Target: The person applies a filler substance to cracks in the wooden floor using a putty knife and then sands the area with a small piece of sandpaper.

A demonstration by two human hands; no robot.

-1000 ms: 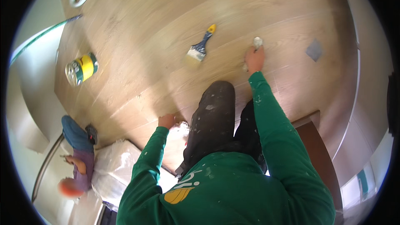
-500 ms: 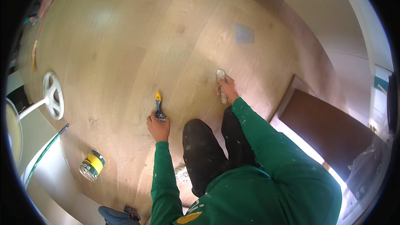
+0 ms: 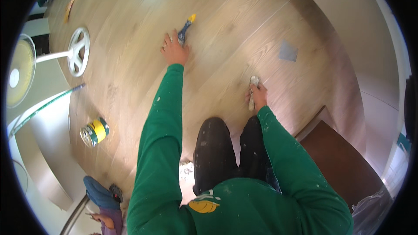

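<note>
Going softly is likely working best: you are holding your left hand (image 3: pixel 175 53) spread out at the paintbrush (image 3: pixel 184 30) on the wood floor (image 3: pixel 213 67), but I cannot tell if it is touching. That arm (image 3: pixel 162 113) is pointing ahead; your right hand (image 3: pixel 260 96) is sitting closer in, gripping a pale tool (image 3: pixel 254 80).

A room with decorating work about; home or office, I can't tell. Plank floor (image 3: pixel 217 74) spreads beneath the grips, 1 paintbrush (image 3: pixel 184 31) by the left hand (image 3: pixel 175 53), 1 paint can (image 3: pixel 95 132) and 1 fan (image 3: pixel 21 72) left of it, clear plastic (image 3: pixel 372 213) rightward, bodyward of the right hand (image 3: pixel 257 95).
</note>
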